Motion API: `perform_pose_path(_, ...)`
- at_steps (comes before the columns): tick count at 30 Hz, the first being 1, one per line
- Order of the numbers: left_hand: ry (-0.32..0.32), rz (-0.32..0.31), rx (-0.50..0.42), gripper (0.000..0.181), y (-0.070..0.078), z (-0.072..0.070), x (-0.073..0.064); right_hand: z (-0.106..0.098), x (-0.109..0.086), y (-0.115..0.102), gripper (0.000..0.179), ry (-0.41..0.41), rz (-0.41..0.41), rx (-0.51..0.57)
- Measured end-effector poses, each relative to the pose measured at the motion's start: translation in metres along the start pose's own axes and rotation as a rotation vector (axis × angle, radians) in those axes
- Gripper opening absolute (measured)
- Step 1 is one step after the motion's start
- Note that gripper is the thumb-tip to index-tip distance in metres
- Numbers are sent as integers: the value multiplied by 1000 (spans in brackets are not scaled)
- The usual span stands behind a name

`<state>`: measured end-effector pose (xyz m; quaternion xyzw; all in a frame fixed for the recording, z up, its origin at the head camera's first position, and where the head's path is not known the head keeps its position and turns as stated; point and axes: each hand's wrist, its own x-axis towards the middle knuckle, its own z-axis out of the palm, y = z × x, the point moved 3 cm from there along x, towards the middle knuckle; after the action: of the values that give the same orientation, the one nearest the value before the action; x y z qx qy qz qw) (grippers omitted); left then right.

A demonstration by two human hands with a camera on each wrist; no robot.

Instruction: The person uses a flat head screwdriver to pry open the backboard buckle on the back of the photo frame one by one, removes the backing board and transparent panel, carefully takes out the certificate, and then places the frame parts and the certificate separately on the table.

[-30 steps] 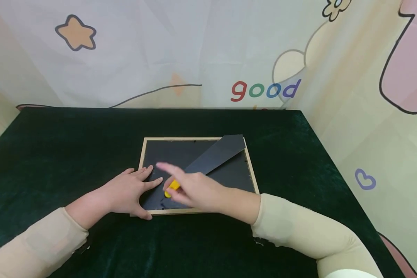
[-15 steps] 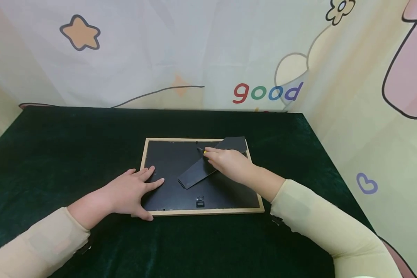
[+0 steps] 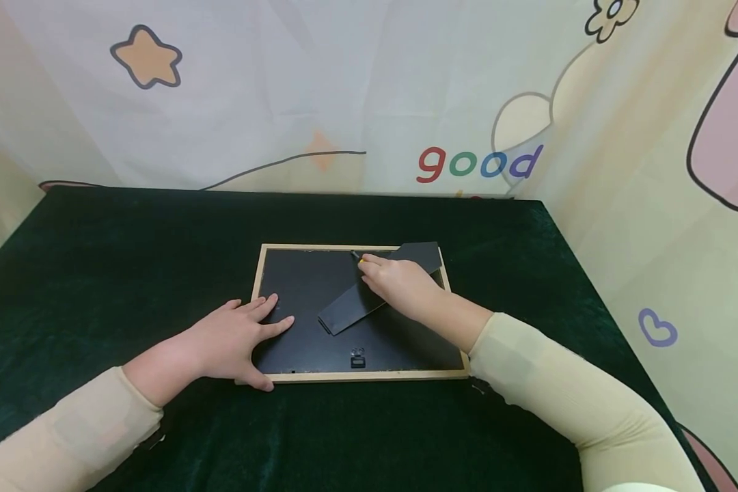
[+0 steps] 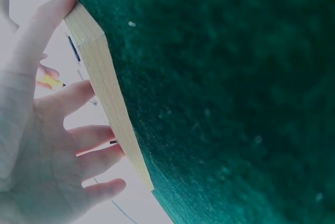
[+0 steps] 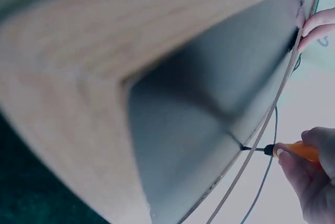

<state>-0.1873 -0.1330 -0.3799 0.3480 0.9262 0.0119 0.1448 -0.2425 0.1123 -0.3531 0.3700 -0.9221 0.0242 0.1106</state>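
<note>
A picture frame [image 3: 369, 375] with a light wood border lies face down, its black backing up. My left hand [image 3: 227, 338] rests spread over its left side, the thumb at the near-left corner. In the left wrist view its fingers [image 4: 99, 158] reach over the wooden edge. My right hand [image 3: 400, 283] grips a small screwdriver by its yellow-orange handle [image 5: 306, 152]. The dark shaft [image 5: 255, 149] points at the inner far edge of the frame, and its tip meets the backing's rim there. The right hand partly hides the black stand leg [image 3: 350, 311] lying diagonally across the backing.
A small hanger [image 3: 357, 358] sits on the backing by the near border. Dark green cloth [image 3: 129, 273] covers the table around the frame. Behind the table hangs a printed curtain [image 3: 252, 89].
My right hand has carried the screwdriver from the near-left part of the backing to the far edge, then slightly farther away. The left hand keeps its place on the frame.
</note>
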Motion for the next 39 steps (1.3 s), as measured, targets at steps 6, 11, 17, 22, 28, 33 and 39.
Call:
perform_pose_path(6, -8, 0, -3, 93, 1, -1, 0, -2, 8, 0, 29, -52, 40, -61)
perform_pose_path(11, -27, 0, -1, 93, 1, -2, 1, -8, 24, 8, 24, -130, 185, 14)
perform_pose_path(17, -46, -6, -13, 93, 0, -1, 2, -21, 47, 32, 24, -176, 352, 246)
perform_pose_path(22, -43, -1, -21, 93, 0, -1, 1, -24, 59, 53, 24, -229, 464, 438)
perform_pose_path(28, -46, 3, -21, 93, 1, 0, 4, -19, 61, 81, 25, -261, 605, 711)
perform_pose_path(33, -41, 6, -24, 92, 3, 0, 5, -16, 58, 98, 29, -269, 735, 878)
perform_pose_path(39, -22, 0, -9, 92, 2, 0, 2, -11, 50, 102, 40, -210, 791, 964)
